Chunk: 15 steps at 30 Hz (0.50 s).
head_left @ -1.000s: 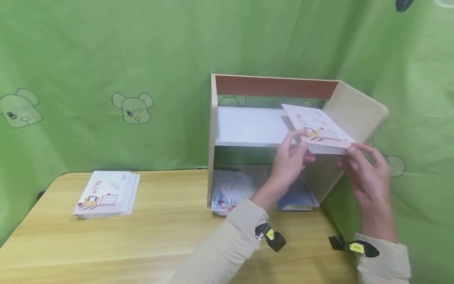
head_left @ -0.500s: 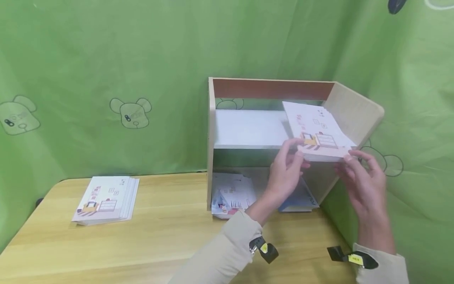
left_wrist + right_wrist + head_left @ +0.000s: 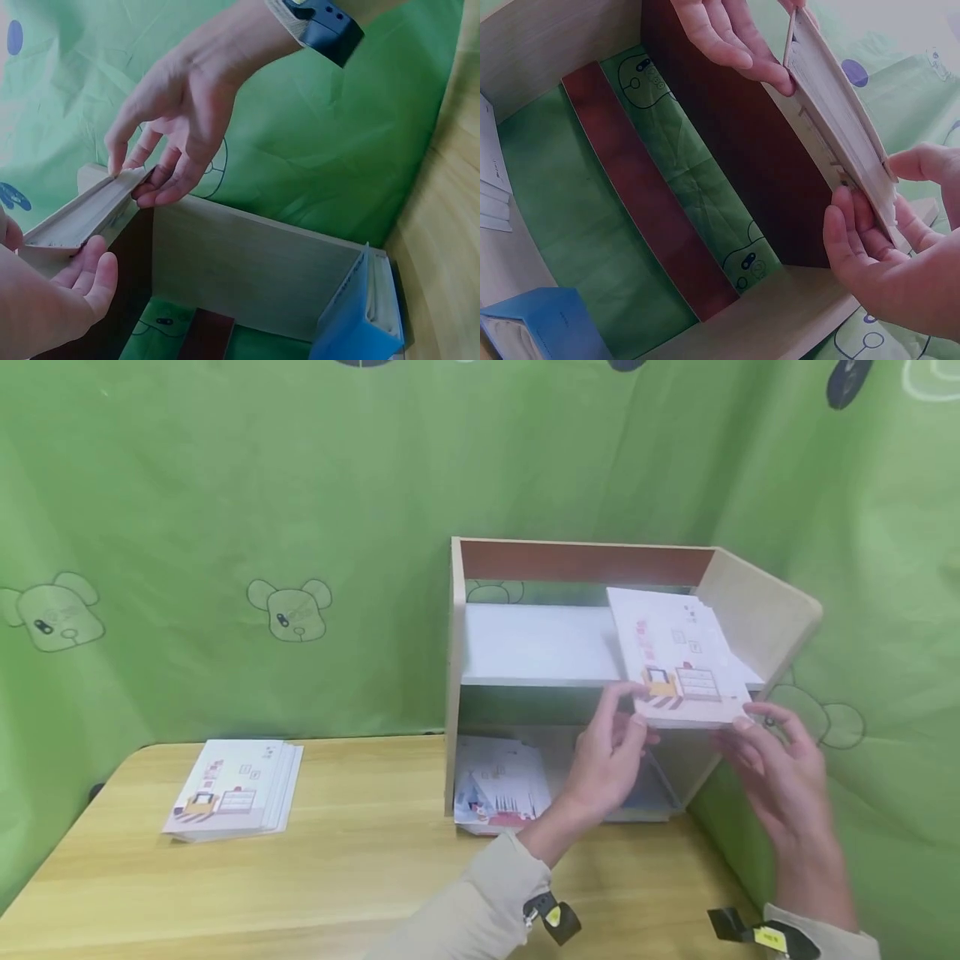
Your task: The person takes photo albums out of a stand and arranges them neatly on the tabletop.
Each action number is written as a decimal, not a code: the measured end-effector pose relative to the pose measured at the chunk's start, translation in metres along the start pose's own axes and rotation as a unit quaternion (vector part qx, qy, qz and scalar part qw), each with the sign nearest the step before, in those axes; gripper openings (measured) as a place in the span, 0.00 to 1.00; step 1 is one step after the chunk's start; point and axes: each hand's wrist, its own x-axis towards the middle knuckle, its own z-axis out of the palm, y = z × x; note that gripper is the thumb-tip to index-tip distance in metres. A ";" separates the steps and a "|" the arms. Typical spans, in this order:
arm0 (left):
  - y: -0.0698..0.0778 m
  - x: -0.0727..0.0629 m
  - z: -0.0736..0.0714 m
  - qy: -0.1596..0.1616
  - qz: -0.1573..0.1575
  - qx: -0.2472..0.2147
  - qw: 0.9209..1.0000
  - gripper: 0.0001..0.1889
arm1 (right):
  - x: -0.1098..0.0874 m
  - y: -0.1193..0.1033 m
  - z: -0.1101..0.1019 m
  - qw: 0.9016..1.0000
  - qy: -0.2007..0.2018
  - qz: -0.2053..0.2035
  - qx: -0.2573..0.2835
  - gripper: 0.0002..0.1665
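A white book (image 3: 671, 652) with a yellow armchair and a cabinet on its cover is held at the upper level of a small wooden shelf (image 3: 536, 682). Its front edge hangs out past the shelf board and tilts down. My left hand (image 3: 611, 760) pinches its near left corner, thumb on top. The near right corner is pinched by my right hand (image 3: 787, 777), fingers beneath. In the right wrist view, the page edges of the book (image 3: 840, 105) show between its covers. The left wrist view shows my right hand (image 3: 180, 112) opposite my left hand (image 3: 45, 300).
On the wooden table (image 3: 337, 877), a stack of similar white books (image 3: 225, 789) lies at the left. White books (image 3: 502, 777) lie at the left of the lower compartment, and a blue book (image 3: 360, 315) stands at its right. A green curtain (image 3: 375, 485) closes in the back and right.
Both hands have come slightly down and toward me with the book, whose near edge now sits lower against the shelf board. The head view has tilted up a little.
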 end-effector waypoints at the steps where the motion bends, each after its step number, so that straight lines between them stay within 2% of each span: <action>1: -0.001 -0.002 0.000 -0.003 -0.005 0.003 1.000 0.18 | -0.001 0.000 -0.001 1.000 -0.001 0.005 0.002 0.19; 4: -0.003 -0.006 -0.001 -0.014 -0.012 0.007 1.000 0.17 | -0.004 0.002 -0.004 1.000 -0.004 0.013 0.004 0.19; 11: -0.005 -0.005 -0.008 -0.016 0.020 0.017 1.000 0.14 | -0.006 0.005 -0.004 1.000 -0.020 0.013 -0.001 0.18; 15: -0.005 -0.004 -0.011 -0.019 0.025 0.008 0.999 0.12 | -0.008 0.005 -0.004 0.999 -0.029 0.007 -0.013 0.18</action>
